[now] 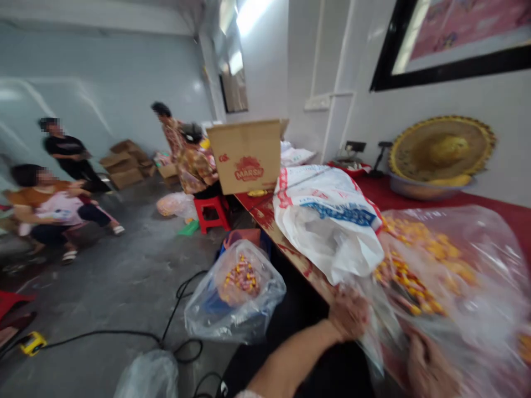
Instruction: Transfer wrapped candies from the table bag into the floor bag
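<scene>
A large clear plastic bag (489, 260) lies on the red-covered table at the right, with many small yellow-and-red pieces (409, 282) and orange-yellow pieces (440, 243) inside. My left hand (350, 312) is closed on the bag's near left edge, its fingers curled and slightly blurred. At the bottom right, my right hand (431, 362) grips the bag's near side, with its fingertips partly hidden by plastic. Just beyond my left hand, a white woven sack (327, 215) with red and blue print rests on the table, its mouth facing me.
Left of the table, another clear bag (257, 304) holds similar pieces. A cardboard box (249, 155) stands at the table's far end. A sombrero-shaped item (443, 146) leans over a basin (427, 189). Black cable (103, 332) crosses the floor near a red stool (211, 213). Several people sit or stand beyond.
</scene>
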A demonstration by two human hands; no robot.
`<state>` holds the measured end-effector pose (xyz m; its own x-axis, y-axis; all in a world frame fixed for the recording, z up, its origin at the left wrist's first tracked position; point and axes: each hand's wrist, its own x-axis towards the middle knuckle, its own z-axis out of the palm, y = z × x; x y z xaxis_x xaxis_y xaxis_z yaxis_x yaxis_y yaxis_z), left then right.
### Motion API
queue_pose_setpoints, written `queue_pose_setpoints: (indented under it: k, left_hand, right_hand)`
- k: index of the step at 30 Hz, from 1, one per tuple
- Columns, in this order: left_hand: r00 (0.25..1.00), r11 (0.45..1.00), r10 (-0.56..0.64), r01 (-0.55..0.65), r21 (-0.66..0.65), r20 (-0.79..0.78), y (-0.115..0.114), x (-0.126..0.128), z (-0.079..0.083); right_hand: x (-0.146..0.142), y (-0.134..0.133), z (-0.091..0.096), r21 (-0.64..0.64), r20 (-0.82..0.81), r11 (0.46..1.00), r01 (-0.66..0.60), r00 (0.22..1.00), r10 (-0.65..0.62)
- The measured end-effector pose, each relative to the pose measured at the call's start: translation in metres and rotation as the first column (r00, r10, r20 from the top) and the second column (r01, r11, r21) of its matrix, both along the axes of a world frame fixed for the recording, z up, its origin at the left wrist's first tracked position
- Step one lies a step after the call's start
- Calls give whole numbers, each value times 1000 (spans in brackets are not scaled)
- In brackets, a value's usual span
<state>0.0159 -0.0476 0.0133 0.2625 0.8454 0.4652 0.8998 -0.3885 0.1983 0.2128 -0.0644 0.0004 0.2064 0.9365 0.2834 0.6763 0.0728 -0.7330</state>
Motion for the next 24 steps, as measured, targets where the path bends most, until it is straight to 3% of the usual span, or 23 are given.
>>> queue_pose_setpoints:
  k: [2,5,10,16,24]
  left_hand:
    - [1000,999,8,-8,35,11,-3,-2,5]
    - [991,1000,-24,22,13,131,1,-2,-4]
    - [964,998,-49,38,45,260,8,1,-21]
    - [941,996,-61,37,80,333,12,-1,-21]
    - [927,997,-82,74,36,367,20,-1,-18]
  right_hand:
    - [-14,-9,17,47,-57,993,106,993,-103]
    - [-28,-7,25,58,-125,990,126,985,-118]
    - [-25,-2,15,92,-139,987,128,984,-115]
    - [-24,1,8,125,-134,985,121,985,-104]
    - [-21,7,6,80,-167,991,107,982,-93]
